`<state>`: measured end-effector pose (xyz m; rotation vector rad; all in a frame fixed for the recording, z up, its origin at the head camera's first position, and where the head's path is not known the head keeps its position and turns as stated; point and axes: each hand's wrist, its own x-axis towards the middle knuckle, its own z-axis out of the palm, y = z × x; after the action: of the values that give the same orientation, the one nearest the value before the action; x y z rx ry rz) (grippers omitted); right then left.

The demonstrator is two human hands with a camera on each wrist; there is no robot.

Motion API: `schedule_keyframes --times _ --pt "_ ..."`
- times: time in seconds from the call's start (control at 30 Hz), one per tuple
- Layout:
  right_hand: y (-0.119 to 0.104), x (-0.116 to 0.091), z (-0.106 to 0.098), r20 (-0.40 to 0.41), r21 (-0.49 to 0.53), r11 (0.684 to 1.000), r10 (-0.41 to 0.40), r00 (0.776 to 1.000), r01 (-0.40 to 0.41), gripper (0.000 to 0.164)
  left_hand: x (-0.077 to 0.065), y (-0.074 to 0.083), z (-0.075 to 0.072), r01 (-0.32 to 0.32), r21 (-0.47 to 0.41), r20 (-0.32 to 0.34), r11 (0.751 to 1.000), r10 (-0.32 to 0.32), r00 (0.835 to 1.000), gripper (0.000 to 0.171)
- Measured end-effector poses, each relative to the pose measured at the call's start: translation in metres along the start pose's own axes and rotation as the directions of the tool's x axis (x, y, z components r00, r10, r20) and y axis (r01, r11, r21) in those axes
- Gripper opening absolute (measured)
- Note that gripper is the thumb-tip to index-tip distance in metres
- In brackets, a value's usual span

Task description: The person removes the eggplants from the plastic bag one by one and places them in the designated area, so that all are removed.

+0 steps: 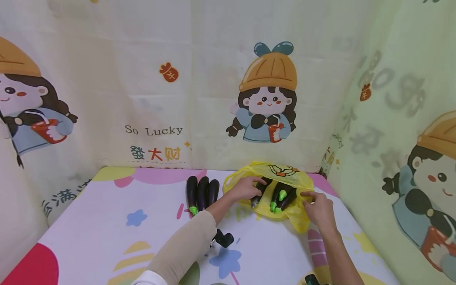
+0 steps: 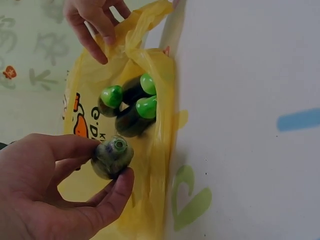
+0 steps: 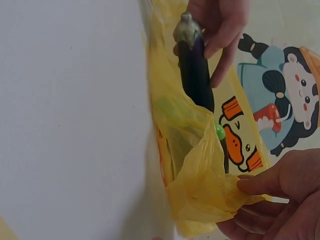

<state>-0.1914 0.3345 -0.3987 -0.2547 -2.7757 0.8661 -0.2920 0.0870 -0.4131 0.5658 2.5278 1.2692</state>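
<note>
at yellow bag [image 1: 301,221] mouth, left hand [image 1: 247,187] is pinching eggplant [image 3: 195,72] near stem, long axis pointing inward; right hand [image 1: 320,209] is gripping bag edge.

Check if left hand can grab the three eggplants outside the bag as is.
Probably not: the left hand pinches another eggplant at the mouth of the bag. Once free, likely yes: the three eggplants lie in the open beside it.

you face pale, creased walls [image 1: 210,31] printed with cartoon girls [image 1: 268,101], around a white counter [image 1: 96,231] with colourful shapes [image 1: 137,217].
</note>
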Motion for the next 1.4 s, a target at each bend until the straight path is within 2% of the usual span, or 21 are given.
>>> schedule_keyframes --times 0.33,0.53,0.77,1.07,1.3,1.4 --pt "-0.002 -0.001 0.001 0.013 0.003 1.0 0.016 1.0 -0.016 0.033 -0.021 0.0 -0.005 -0.031 0.019 -0.004 0.999 0.031 1.0 0.044" --pt "-0.003 -0.002 0.0 0.013 0.006 1.0 0.02 1.0 -0.02 0.033 -0.036 -0.003 -0.008 -0.071 0.03 0.008 0.997 0.071 0.997 0.043" --pt "-0.002 -0.001 0.001 0.012 0.0 1.0 0.002 1.0 -0.002 0.033 -0.054 -0.007 -0.01 -0.06 0.064 -0.013 0.996 0.061 0.998 0.039" --pt "0.002 0.0 0.003 0.031 -0.003 1.0 0.012 0.999 -0.012 0.034 -0.084 -0.012 -0.014 -0.045 0.058 -0.038 0.997 0.047 0.998 0.038" --pt "0.002 0.0 0.002 0.028 -0.005 1.0 -0.001 1.0 0.001 0.035 -0.106 -0.016 -0.023 -0.087 0.044 -0.07 0.995 0.09 0.994 0.038" --pt "0.001 0.0 0.003 0.03 -0.008 1.0 -0.009 1.0 0.009 0.035 -0.116 -0.02 -0.025 -0.082 0.02 -0.079 0.996 0.084 0.993 0.039"
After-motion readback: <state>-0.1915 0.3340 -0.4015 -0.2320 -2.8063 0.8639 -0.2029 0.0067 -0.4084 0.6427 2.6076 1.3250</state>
